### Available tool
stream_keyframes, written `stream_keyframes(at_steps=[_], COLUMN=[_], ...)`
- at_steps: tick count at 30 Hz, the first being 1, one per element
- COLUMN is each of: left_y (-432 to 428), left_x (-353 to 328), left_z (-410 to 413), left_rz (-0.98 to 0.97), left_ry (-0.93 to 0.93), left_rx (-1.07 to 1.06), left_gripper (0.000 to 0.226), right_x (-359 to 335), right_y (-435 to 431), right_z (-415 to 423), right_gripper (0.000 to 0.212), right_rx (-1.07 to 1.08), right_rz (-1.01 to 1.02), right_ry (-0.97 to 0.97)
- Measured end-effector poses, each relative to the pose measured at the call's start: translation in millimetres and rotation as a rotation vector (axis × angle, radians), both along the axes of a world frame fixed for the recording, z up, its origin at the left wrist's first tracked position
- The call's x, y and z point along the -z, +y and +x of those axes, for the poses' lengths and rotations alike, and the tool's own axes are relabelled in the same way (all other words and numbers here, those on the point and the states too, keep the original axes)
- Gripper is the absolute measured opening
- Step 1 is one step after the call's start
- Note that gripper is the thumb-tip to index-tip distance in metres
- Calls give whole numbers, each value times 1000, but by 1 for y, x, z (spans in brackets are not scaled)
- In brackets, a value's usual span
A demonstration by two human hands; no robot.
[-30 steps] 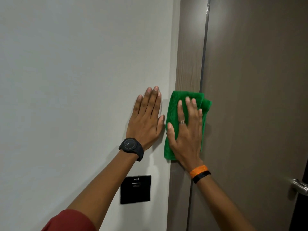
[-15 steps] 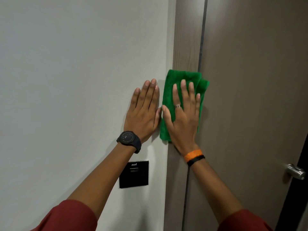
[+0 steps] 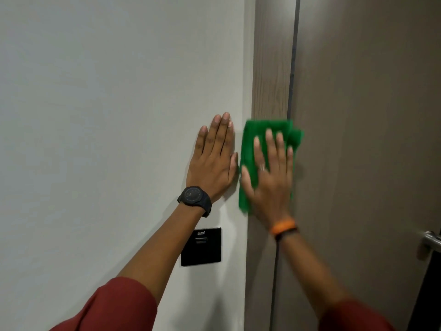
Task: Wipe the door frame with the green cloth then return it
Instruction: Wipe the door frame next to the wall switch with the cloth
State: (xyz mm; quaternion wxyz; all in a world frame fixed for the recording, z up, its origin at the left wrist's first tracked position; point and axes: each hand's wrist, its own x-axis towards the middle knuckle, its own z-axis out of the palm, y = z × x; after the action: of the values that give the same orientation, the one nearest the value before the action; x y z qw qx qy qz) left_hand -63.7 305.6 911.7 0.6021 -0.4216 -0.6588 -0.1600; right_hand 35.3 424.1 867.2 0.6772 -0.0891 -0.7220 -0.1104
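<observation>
Wall [image 3: 107, 115], pale grey and smooth, fills the left half of the view. Wood-grain door frame [image 3: 270, 68] runs vertically just right of it, with a dark narrow seam separating frame from the brown door [image 3: 370, 139]. Metal door handle [image 3: 432, 242] shows at the right edge, low. Black square wall panel [image 3: 201, 247] with small white lettering sits on the wall near the frame, below the hands.

Left hand [image 3: 212, 163]: flat against the wall, palm down, fingers extended and close together, pointing up; holds nothing. Black wristwatch [image 3: 195, 197] on that wrist; red sleeve [image 3: 114, 306] at the forearm's lower end.

Right hand [image 3: 269, 175]: flat, fingers slightly spread, pressing the green cloth [image 3: 248, 142] against the door frame. Hand is motion-blurred. Ring visible on one finger; orange wristband [image 3: 282, 227] with a dark band just below it on the wrist.

Green cloth: folded, lies over the frame at about the height of the left hand. Its left edge overhangs the frame's wall-side edge, its upper right corner reaches across the seam onto the door. Thumb of the right hand lies near the left hand's little finger; whether they touch cannot be told.
</observation>
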Motion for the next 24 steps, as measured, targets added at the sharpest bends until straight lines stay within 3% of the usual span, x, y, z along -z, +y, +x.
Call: stream_keyframes(at_steps=[3, 7, 10, 15, 18, 21, 24], left_y=[-2, -1, -1, -2, -3, -3, -2], left_x=[0, 1, 0, 1, 1, 0, 1], left_z=[-2, -3, -2, -2, -2, -3, -3], left_rz=[0, 4, 10, 2, 5, 2, -4], left_ry=[-1, 12, 2, -17, -10, -20, -22], left_rx=[-11, -11, 3, -3, 3, 21, 18], left_gripper=[64, 64, 64, 67, 68, 68, 67], right_x=[-86, -88, -39, 132, 168, 133, 35], right_y=[1, 1, -2, -10, -10, -13, -11], right_z=[-4, -7, -8, 0, 6, 6, -2], right_gripper=[59, 60, 63, 70, 82, 81, 69], right_rx=[20, 41, 27, 85, 103, 70, 29], right_rz=[14, -30, -70, -132, -117, -109, -118], right_ry=[74, 85, 62, -112, -153, -126, -33])
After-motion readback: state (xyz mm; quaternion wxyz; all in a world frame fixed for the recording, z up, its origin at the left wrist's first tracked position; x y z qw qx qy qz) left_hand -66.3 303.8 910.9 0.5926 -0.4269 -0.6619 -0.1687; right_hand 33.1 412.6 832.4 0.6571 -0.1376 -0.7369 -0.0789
